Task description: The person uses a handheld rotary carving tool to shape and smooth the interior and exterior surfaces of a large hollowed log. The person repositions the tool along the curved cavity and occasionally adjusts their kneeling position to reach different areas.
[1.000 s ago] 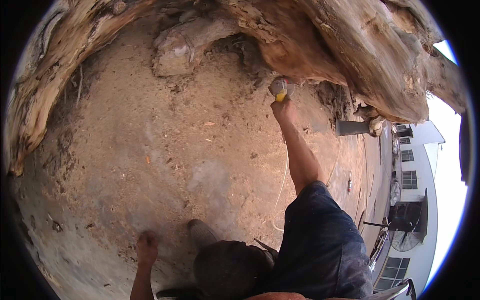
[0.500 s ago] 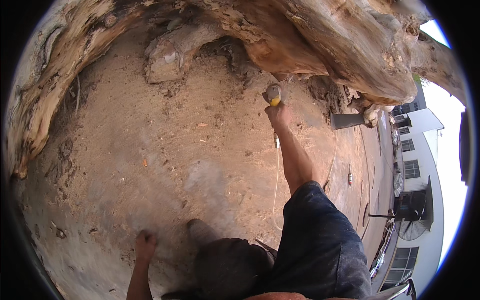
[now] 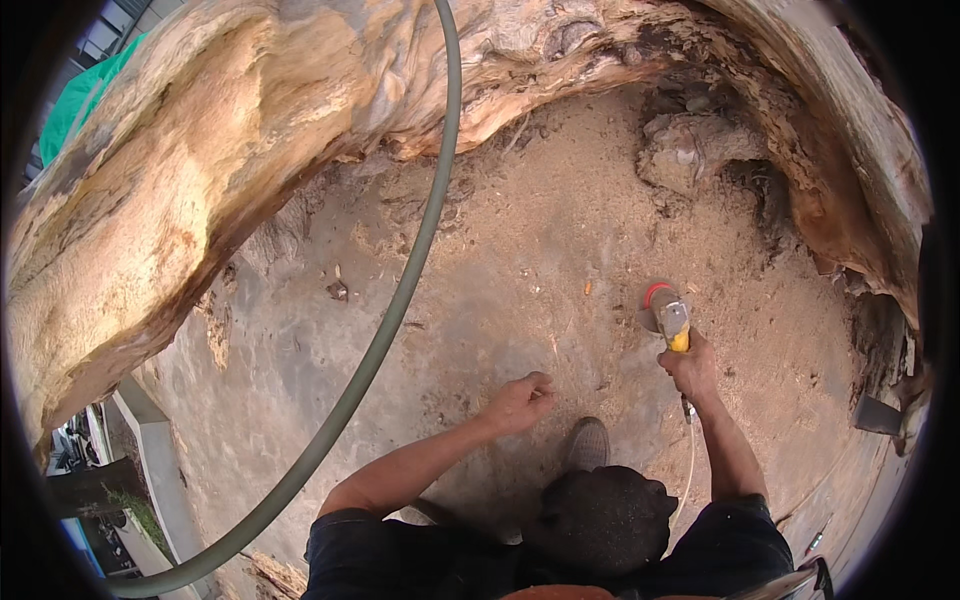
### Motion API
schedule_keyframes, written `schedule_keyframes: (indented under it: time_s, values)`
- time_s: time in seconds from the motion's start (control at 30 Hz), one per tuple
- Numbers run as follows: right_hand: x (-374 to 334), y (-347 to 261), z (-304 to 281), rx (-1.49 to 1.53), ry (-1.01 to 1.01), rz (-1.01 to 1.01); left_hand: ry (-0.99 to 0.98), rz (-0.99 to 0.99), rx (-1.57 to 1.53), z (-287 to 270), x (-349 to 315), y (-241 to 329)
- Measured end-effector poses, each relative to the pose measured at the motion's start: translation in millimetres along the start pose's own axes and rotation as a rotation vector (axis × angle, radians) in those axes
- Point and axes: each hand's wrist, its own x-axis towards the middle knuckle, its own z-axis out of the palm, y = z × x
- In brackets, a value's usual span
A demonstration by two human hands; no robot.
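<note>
Head cam: the right hand (image 3: pixel 690 368) is wrapped around a yellow-and-grey tool (image 3: pixel 676 322) with a red-edged round disc, now held over the dusty, crumb-strewn floor (image 3: pixel 480 330), well away from the wood it was near half a second ago. The left hand (image 3: pixel 522 402), loosely fisted, has been brought closer. A smooth, curving green hose (image 3: pixel 385 335) is now caught too, backed by rippled, gnarly wood (image 3: pixel 200 210).

daylight falls brightest on the wood (image 3: pixel 190 190) at left, leaving the ground (image 3: pixel 500 310) dimmer. fisheye distortion curves everything toward black corners.
</note>
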Motion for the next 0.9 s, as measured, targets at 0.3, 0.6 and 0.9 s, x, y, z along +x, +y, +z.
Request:
schedule_keyframes:
  time_s: [0.3, 0.6, 0.9]
  values:
    - [-59, -161, 99, 0.335, -0.388, -0.302, 0.043, 0.137, -0.381, -19, -49, 35]
    - [-81, -272, 142, 0.472, -0.452, -0.426, 0.173, 0.274, -0.613, -87, -89, 60]
    - [-61, -292, 146, 1.040, -0.559, -0.447, 0.366, 0.404, -0.534, -102, -92, 98]
